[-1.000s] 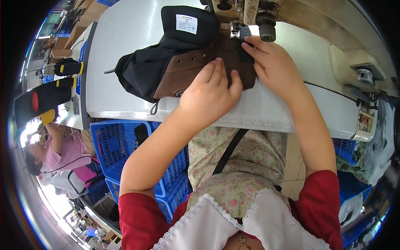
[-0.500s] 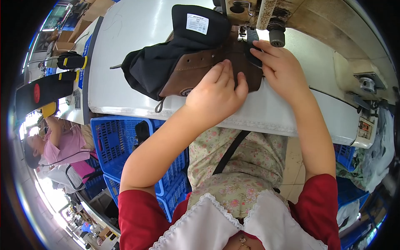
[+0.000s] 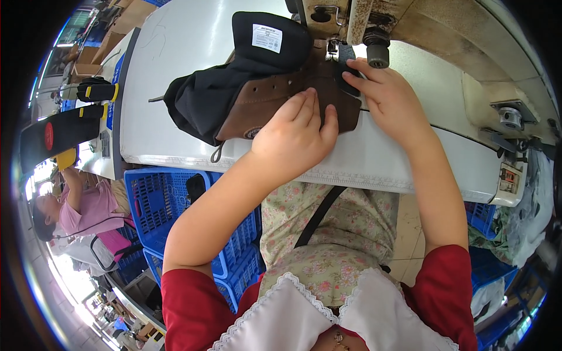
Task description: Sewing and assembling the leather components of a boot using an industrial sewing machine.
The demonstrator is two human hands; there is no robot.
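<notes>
A brown leather shoe upper (image 3: 234, 111) with black lining lies on its side on the white machine bed. Its black tongue (image 3: 298, 41), which carries a white label, is folded up at the far side. My left hand (image 3: 298, 131) rests flat on the brown leather, fingers stretched and thumb apart. Against a dark strip (image 3: 346, 70) at the upper's right end, my right hand (image 3: 386, 96) lays its fingertips, with thumb and fingers spread. The strip reaches the sewing machine's presser foot (image 3: 332, 50). Whatever is under my palms is hidden.
The stained sewing machine body (image 3: 433, 23) rises at the far right, with a dark round knob (image 3: 377, 50) hanging near my right fingers. Blue crates (image 3: 167, 193) stand below the bed (image 3: 175, 41) at left. A person in pink (image 3: 96, 205) sits farther left.
The whole view has shifted slightly left and down. Both hands keep almost the same places on the shoe upper and the strip, beside the presser foot.
</notes>
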